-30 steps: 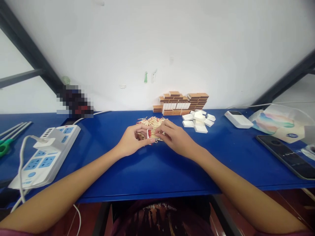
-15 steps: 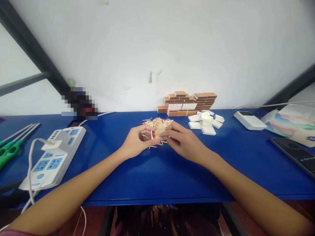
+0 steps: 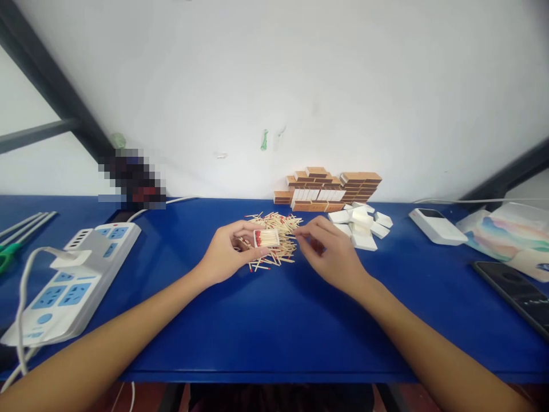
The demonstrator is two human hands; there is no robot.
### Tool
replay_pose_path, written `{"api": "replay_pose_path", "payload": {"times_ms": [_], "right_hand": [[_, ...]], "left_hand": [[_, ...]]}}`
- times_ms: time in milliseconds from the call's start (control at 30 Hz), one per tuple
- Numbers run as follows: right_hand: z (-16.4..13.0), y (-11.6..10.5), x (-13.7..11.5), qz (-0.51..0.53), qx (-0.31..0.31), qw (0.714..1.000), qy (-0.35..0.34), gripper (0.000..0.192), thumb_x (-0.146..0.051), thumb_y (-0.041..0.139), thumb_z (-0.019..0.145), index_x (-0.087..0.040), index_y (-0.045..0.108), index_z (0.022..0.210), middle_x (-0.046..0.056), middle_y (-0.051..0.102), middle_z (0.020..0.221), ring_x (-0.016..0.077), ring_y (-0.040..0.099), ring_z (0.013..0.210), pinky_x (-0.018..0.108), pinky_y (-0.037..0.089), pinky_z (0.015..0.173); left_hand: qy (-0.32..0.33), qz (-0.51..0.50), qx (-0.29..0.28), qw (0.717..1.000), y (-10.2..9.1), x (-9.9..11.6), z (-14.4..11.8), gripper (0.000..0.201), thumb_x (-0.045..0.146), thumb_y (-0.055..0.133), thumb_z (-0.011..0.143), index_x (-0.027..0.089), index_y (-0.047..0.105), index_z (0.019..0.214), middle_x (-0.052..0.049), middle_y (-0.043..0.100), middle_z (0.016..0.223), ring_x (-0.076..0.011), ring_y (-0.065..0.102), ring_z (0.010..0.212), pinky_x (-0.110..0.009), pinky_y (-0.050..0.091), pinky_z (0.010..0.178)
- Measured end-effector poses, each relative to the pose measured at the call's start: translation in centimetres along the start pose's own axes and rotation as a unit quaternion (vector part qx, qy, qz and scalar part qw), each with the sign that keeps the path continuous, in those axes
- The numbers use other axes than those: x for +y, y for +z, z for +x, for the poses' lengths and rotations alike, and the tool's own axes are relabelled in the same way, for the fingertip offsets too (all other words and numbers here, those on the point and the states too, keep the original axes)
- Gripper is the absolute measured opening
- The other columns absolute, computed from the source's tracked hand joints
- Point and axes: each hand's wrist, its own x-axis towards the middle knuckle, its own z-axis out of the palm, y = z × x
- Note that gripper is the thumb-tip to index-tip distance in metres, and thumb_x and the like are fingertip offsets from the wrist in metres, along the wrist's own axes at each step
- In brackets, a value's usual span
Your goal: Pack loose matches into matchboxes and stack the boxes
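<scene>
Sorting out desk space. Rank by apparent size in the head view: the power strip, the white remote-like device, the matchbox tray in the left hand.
1. power strip, clearly largest, though it lies nearer the camera.
2. white remote-like device.
3. matchbox tray, smallest, held in the left hand fingers, filled with matches.

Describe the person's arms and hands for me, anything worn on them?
Both forearms are bare up to the picture's lower edge: no sleeves in view. The left hand and right hand wear no gloves, and no rings, watch or bracelets show.
</scene>
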Motion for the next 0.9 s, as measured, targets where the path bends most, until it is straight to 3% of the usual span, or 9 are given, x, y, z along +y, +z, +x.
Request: {"api": "replay_pose_path", "payload": {"times_ms": [233, 333, 433, 533, 667, 767, 900], "right_hand": [[-0.7, 1.0, -1.1, 0.028, 0.0, 0.999, 0.021, 0.015, -0.019, 0.054, 0.104, -0.023, 0.068, 0.106, 0.005, 0.062, 0.096, 0.0141, 0.057, 0.068, 0.033, 0.053, 0.061], [-0.8, 1.2, -0.7, 0.036, 0.013, 0.998, 0.041, 0.014, -0.019, 0.055, 0.103, -0.024, 0.069, 0.105, 0.005, 0.062, 0.096, 0.0147, 0.059, 0.069, 0.033, 0.053, 0.06], [-0.7, 1.2, 0.1, 0.017, 0.034, 0.997, 0.073, 0.014, -0.02, 0.057, 0.102, -0.025, 0.07, 0.102, 0.005, 0.062, 0.092, 0.0152, 0.058, 0.066, 0.033, 0.051, 0.057], [-0.7, 1.4, 0.9, 0.002, 0.053, 0.994, 0.094, 0.013, -0.019, 0.059, 0.1, -0.024, 0.071, 0.102, 0.005, 0.063, 0.09, 0.0162, 0.057, 0.066, 0.034, 0.051, 0.056], [-1.2, 1.8, 1.4, 0.004, 0.044, 0.996, 0.083, 0.017, -0.014, 0.06, 0.098, -0.026, 0.07, 0.106, 0.007, 0.066, 0.096, 0.0209, 0.065, 0.079, 0.038, 0.056, 0.066], [-1.8, 2.2, 1.5, -0.006, 0.022, 0.997, 0.068, 0.028, -0.01, 0.062, 0.095, -0.029, 0.068, 0.115, 0.007, 0.066, 0.096, 0.0251, 0.066, 0.088, 0.043, 0.059, 0.074], [-2.3, 2.5, 1.9, -0.024, 0.025, 0.998, 0.051, 0.035, -0.005, 0.062, 0.093, -0.03, 0.066, 0.118, 0.007, 0.066, 0.093, 0.0247, 0.064, 0.082, 0.042, 0.058, 0.067]], "left_hand": [[-0.014, -0.005, -0.011, 1.0, 0.2, 0.1, -0.3, 0.052, 0.04, 0.092, 0.073, 0.019, 0.077, 0.117, -0.008, 0.079, 0.098, -0.0157, 0.066, 0.071, -0.029, 0.053, 0.063], [-0.013, 0.024, 0.009, 1.0, 0.0, 0.0, -0.4, 0.051, 0.042, 0.093, 0.072, 0.022, 0.08, 0.118, -0.004, 0.075, 0.089, -0.0128, 0.058, 0.064, -0.028, 0.051, 0.06], [0.031, 0.082, 0.051, 0.995, -0.5, -0.3, -0.2, 0.049, 0.043, 0.092, 0.076, 0.028, 0.081, 0.121, -0.002, 0.072, 0.089, -0.0127, 0.056, 0.065, -0.028, 0.051, 0.061], [0.114, 0.178, 0.103, 0.972, -1.3, -0.9, 0.1, 0.048, 0.044, 0.089, 0.081, 0.032, 0.079, 0.126, -0.004, 0.075, 0.097, -0.0186, 0.063, 0.081, -0.035, 0.056, 0.077], [0.238, 0.298, 0.146, 0.913, -1.9, -1.7, 0.2, 0.049, 0.039, 0.086, 0.085, 0.038, 0.074, 0.132, -0.004, 0.078, 0.11, -0.0274, 0.066, 0.107, -0.047, 0.054, 0.099], [0.259, 0.339, 0.166, 0.889, -2.1, -2.0, -0.2, 0.06, 0.031, 0.086, 0.085, 0.044, 0.067, 0.141, -0.002, 0.078, 0.113, -0.0304, 0.066, 0.111, -0.05, 0.054, 0.098], [0.277, 0.357, 0.153, 0.879, -2.1, -2.2, -0.7, 0.064, 0.028, 0.084, 0.087, 0.041, 0.063, 0.146, -0.002, 0.078, 0.112, -0.0313, 0.069, 0.109, -0.049, 0.057, 0.095]]}}
